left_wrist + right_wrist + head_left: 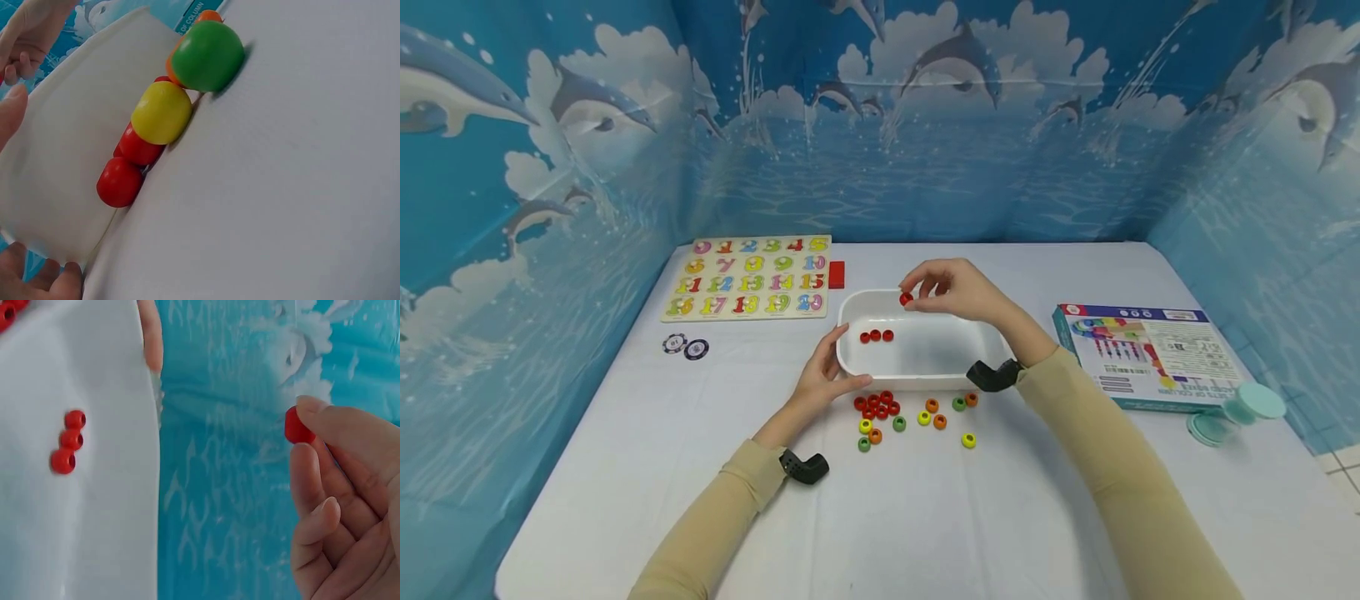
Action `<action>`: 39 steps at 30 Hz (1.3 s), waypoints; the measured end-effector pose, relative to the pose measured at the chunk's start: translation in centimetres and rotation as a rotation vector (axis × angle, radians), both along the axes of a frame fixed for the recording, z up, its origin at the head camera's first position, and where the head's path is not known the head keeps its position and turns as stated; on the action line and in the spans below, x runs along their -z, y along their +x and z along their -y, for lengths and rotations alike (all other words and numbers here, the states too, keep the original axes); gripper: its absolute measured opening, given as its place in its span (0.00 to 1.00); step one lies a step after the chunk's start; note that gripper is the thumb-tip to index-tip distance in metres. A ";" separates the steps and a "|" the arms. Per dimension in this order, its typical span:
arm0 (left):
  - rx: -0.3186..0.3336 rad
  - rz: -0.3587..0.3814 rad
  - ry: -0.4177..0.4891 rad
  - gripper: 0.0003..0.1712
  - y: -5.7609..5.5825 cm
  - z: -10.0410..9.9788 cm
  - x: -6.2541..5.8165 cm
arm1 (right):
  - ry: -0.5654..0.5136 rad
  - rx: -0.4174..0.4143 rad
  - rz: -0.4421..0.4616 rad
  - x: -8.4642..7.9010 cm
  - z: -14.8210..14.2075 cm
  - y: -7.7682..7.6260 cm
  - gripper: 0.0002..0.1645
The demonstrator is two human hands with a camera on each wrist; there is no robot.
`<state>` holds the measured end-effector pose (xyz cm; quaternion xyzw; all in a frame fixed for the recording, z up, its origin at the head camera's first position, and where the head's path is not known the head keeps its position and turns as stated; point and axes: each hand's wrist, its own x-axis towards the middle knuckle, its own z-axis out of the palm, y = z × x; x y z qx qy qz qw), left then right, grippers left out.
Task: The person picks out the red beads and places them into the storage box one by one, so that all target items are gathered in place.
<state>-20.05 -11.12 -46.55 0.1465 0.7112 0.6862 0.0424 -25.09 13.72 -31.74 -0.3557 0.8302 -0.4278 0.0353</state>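
Between the thumb and fingers of my right hand (pixel 958 287) is a red bead (pixel 299 427), pinched above the far side of a white tray (pixel 925 383). Three red beads (pixel 876 336) lie in a row inside the tray, near its left end. My left hand (pixel 820 375) grips the tray's left end, thumb at the near rim and fingers around the side. Just in front of the tray, on the table, is a cluster of red beads (pixel 872 402). Yellow, orange and green beads (pixel 208 56) lie close by.
A wooden number board (pixel 752 279) lies at the back left, beside a small red block (pixel 837 275). Two round chips (pixel 696 349) are in front of the board. To the right sit a printed box (pixel 1150 354) and a teal plastic item (pixel 1253 402).
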 end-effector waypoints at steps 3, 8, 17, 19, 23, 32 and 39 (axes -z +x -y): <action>-0.003 -0.006 0.003 0.50 0.0 0.0 0.1 | -0.030 0.034 0.103 -0.3 0.2 -1.3 0.15; 0.000 -0.012 0.004 0.50 0.1 0.0 0.0 | -0.055 0.089 0.258 2.2 0.3 -4.1 0.17; 0.010 0.007 -0.014 0.50 -0.1 0.1 0.2 | 0.100 0.070 0.343 8.3 0.7 -7.6 0.16; 0.015 0.001 -0.008 0.50 -0.2 0.1 0.3 | 0.161 0.051 0.332 8.8 0.9 -7.8 0.15; 0.019 -0.002 0.005 0.49 -0.2 0.2 0.3 | 0.264 0.016 0.311 9.2 1.2 -7.9 0.14; 0.009 -0.011 0.007 0.51 0.0 0.0 0.0 | 0.373 0.013 0.283 9.4 1.7 -7.6 0.15; 0.010 0.009 0.000 0.51 0.3 0.0 -0.6 | 0.367 0.015 0.301 6.6 1.1 -7.1 0.20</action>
